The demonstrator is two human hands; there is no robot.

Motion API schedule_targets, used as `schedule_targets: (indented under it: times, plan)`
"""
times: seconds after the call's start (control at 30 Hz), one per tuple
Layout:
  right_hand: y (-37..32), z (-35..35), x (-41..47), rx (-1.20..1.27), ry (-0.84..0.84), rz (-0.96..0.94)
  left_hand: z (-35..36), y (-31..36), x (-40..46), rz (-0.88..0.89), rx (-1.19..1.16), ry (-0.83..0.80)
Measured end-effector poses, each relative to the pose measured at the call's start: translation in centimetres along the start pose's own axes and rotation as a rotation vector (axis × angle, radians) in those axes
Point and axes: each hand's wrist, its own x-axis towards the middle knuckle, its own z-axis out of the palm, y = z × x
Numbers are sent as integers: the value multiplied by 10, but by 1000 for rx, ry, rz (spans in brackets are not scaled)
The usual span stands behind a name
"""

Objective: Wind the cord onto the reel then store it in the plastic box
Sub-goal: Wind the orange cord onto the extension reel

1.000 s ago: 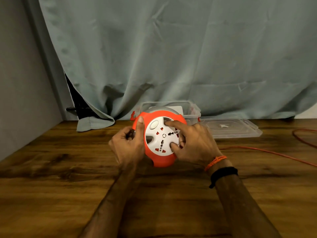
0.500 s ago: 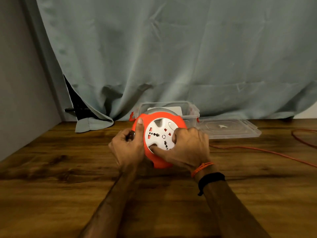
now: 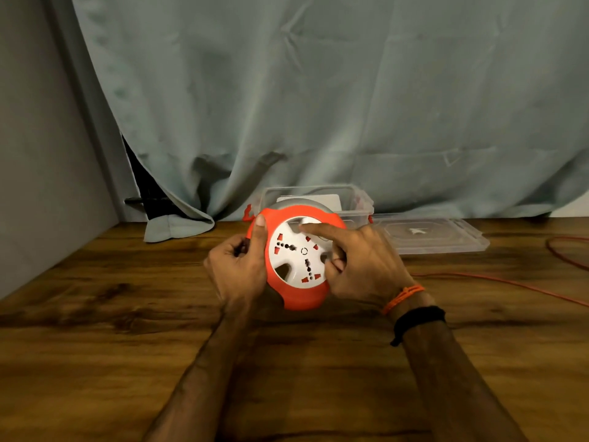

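White plastic sits under my right hand point(image 3: 366, 266): the forefinger lies stretched across the top of the reel's socket face point(image 3: 296, 253), its tip in one of the cut-outs, while the thumb and curled fingers press the face's right edge. My left hand point(image 3: 236, 272) grips the orange reel point(image 3: 301, 296) from the other side, thumb laid straight up along the rim, the remaining fingers wrapped behind where I cannot see them. Both hands are closed on the reel, which stands on its edge on the wooden table point(image 3: 95, 362) between them.

Winding well, I judge, means holding the orange housing still with the left and letting only the white disc turn under the right, in steady sweeps, so the cord feeds in flat and does not bunch.

Outward from my right wrist, the orange cord point(image 3: 510, 283) trails off along the table to the right, a good length of it not yet wound. The reel's flat face tilts up toward me; its turning axis runs from me toward the curtain point(image 3: 318, 106). Just behind my fingertips stands the plastic box point(image 3: 360, 199), open, its lid point(image 3: 446, 237) lying flat to the right of it.
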Motion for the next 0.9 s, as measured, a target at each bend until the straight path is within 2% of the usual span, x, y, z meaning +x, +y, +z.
schedule_targets:
  times: [0.23, 0.4, 0.47, 0.9]
  plan:
    - [1, 4, 0, -93, -12, 50, -2, 3, 0, 50, 0, -8]
    - [-10, 19, -2, -111, 220, 207, -1, 7, -1, -6, -42, 14]
    - [-13, 23, 2, -96, 256, 219, 1, 5, -2, 1, -31, -14]
    - [-1, -3, 1, 86, 69, 29, 2, -1, -1, -29, -12, -34]
